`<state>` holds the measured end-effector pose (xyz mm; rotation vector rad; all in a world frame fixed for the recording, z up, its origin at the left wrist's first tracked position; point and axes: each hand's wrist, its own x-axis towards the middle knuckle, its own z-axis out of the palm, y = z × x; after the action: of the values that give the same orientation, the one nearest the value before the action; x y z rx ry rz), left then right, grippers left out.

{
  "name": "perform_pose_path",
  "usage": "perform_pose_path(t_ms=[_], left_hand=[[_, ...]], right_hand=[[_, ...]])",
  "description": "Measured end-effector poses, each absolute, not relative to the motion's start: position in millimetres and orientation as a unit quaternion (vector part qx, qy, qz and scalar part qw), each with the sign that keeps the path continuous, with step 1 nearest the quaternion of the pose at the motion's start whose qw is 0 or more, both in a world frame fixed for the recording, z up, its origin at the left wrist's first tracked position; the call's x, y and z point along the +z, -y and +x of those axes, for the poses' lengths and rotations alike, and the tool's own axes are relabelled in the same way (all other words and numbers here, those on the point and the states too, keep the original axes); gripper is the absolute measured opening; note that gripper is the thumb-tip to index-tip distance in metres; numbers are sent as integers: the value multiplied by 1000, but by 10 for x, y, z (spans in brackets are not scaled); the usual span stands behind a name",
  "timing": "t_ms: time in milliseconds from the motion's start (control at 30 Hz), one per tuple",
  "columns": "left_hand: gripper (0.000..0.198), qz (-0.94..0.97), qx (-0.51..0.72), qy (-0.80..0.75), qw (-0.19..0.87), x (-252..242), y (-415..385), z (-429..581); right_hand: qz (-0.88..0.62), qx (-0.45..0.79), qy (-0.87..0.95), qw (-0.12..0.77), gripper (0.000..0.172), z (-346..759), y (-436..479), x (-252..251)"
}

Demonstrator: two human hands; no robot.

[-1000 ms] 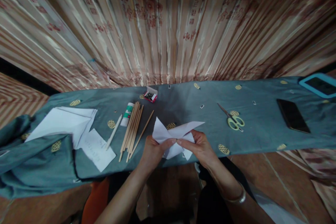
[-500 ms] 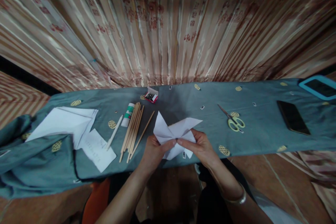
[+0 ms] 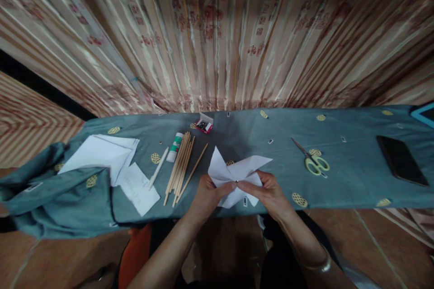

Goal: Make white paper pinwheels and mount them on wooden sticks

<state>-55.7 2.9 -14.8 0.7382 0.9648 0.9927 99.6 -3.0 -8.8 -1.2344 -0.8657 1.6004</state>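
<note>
Between my two hands is a white paper pinwheel (image 3: pixel 233 170), its folded blades fanning out above the near edge of the table. My left hand (image 3: pixel 210 193) grips it from the left, thumb pressed at the centre. From the other side my right hand (image 3: pixel 266 189) holds it, its thumb meeting the left one at the middle. A tiny shiny spot shows between the thumb tips; I cannot make out exactly what it is. The fingers behind the paper are hidden.
Left of my hands lie wooden sticks (image 3: pixel 181 165), a glue stick (image 3: pixel 174 147), a white pen (image 3: pixel 158 168), a written note (image 3: pixel 139 189) and paper sheets (image 3: pixel 98 156). Behind is a small open box (image 3: pixel 204 124) of dark bits. Scissors (image 3: pixel 314 162) and a phone (image 3: pixel 402 160) lie right.
The whole view has shifted, so the table and things appear further right. Both hands keep the same hold on the pinwheel, thumbs still at its centre.
</note>
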Motion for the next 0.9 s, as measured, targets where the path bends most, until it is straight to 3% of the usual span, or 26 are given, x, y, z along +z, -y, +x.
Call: perform_pose_path(t_ms=[567,700,767,900], left_hand=[[34,343,438,-443,703,-196,-25,-565],[45,353,433,-438,704,-140,-111,-717],[55,375,488,-454,644,-124,-204,-864],[34,594,431,-583,349,-220,-388,-1173]], right_hand=[[-528,626,362,446,39,961,53,-126],[-545,596,362,465,38,1027,49,-144],[-556,579,358,477,37,1078,49,-147],[-559,562,375,481,35,1170,73,-153]])
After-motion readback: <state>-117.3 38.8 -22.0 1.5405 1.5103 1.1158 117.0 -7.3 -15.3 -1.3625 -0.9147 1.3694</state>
